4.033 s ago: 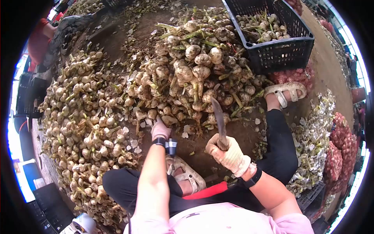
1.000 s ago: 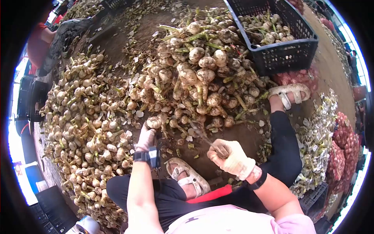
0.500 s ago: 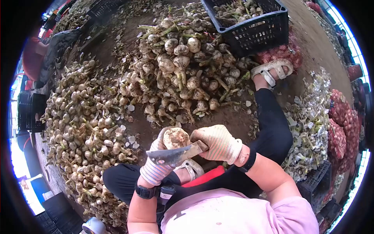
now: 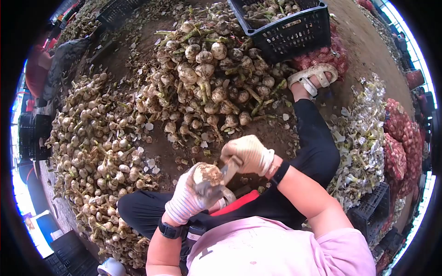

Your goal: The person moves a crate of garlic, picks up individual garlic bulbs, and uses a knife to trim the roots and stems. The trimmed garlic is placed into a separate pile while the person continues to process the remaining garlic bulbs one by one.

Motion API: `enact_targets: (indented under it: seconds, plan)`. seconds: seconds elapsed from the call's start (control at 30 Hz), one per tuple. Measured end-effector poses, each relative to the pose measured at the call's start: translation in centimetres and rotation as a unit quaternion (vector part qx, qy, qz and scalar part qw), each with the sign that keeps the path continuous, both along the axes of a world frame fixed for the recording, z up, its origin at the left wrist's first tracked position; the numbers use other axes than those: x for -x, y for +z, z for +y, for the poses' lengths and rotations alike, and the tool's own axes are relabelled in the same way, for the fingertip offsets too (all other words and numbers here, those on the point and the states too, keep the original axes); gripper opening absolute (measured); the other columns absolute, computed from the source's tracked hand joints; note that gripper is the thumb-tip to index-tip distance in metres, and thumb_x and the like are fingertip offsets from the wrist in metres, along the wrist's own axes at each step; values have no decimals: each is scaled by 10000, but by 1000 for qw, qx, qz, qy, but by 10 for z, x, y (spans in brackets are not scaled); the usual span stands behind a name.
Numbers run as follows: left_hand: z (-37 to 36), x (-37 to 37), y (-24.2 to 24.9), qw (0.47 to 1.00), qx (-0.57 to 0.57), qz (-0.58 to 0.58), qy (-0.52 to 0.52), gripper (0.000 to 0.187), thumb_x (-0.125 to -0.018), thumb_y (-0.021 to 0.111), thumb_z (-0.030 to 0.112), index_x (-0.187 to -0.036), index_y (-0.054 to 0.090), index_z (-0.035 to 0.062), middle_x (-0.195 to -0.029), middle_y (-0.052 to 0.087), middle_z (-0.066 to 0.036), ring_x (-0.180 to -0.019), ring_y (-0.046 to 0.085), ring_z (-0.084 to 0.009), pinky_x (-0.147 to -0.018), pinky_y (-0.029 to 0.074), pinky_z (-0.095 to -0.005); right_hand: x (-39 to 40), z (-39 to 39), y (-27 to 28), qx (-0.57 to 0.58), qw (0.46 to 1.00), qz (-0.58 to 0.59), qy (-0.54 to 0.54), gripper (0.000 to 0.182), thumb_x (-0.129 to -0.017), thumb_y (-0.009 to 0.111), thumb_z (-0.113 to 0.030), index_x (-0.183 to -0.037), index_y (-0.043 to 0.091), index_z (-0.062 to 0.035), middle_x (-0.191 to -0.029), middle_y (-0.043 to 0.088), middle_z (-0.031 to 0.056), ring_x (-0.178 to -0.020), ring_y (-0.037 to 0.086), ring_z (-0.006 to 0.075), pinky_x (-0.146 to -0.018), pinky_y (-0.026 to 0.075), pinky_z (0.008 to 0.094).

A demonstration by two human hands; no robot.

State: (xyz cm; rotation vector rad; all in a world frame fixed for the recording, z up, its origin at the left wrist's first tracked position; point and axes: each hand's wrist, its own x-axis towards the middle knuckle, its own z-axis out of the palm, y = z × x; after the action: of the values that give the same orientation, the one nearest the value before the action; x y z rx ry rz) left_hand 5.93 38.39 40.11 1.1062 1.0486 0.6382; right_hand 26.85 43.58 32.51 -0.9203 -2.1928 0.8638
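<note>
one bulb [image 4: 207, 174], apparently part-trimmed, is gripped in the left hand [image 4: 186, 195]; the right hand [image 4: 248, 152] clenches a knife [image 4: 229, 174]; many stemmed bulbs [image 4: 205, 71] lie heaped.

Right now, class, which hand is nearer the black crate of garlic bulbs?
Right. The right hand, gripping the knife, lies below the black crate in the picture; the left hand, holding a garlic bulb, is lower and farther away.

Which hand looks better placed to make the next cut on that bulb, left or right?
The right hand, I'd judge: it grips the knife by its handle, with the blurred blade right by the bulb. The left hand is occupied holding the bulb.
</note>
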Motion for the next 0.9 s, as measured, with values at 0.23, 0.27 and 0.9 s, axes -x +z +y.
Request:
enact_targets:
  seconds: [0.23,0.27,0.9]
  plan:
    - [9,11,26,985,43,-120,114,631,-695,705,177,-1235,395,74,-1063,564,-63,-971,557,-164,-869,441,-294,-13,15,5,218,955,86,-181,120,-771,640,-122,-823,600,-21,-615,575,49,-562,501,100,-527,433,267]
    - [13,17,13,970,2,-202,136,603,-710,699,134,-1231,402,79,-1107,539,-79,-1002,539,-167,-867,441,-296,-13,11,1,245,948,126,-160,102,-780,632,-108,-809,595,-18,-610,553,8,-577,453,52,-527,420,245]
    - [30,144,24,637,-102,-734,212,746,-780,573,484,-1267,331,-26,-1206,476,-213,-1018,567,-316,-831,519,-456,9,-5,-1,450,838,227,-208,132,-766,618,-167,-795,572,-46,-659,529,-17,-547,463,60,-501,390,213]
